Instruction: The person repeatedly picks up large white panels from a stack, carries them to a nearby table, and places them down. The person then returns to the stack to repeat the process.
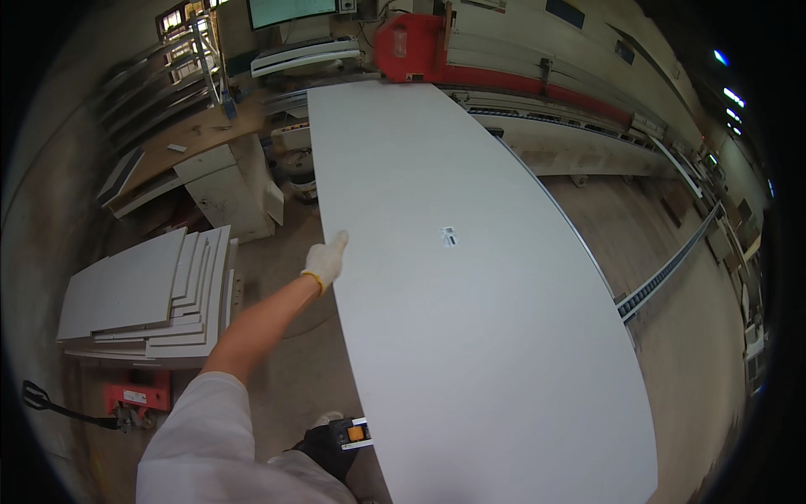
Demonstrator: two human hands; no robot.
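Observation:
A long white panel [470, 336] stretches from the near edge of the view to the red-fronted machine, with a small label [449, 236] stuck on its face. At the panel's left edge is my left hand [327, 259], in a white knitted glove with a yellow cuff. It grips that edge, one digit lying over the top face while the other fingers are mostly hidden. My right hand is out of view.
A red machine head [410, 46] and long beam [579, 97] stand at the far end. Left are stacked white boards [126, 290], a red pallet truck [138, 395] and a desk [218, 181]. A roller track [672, 265] reaches out right. An orange-black roller [356, 433] sits below the panel.

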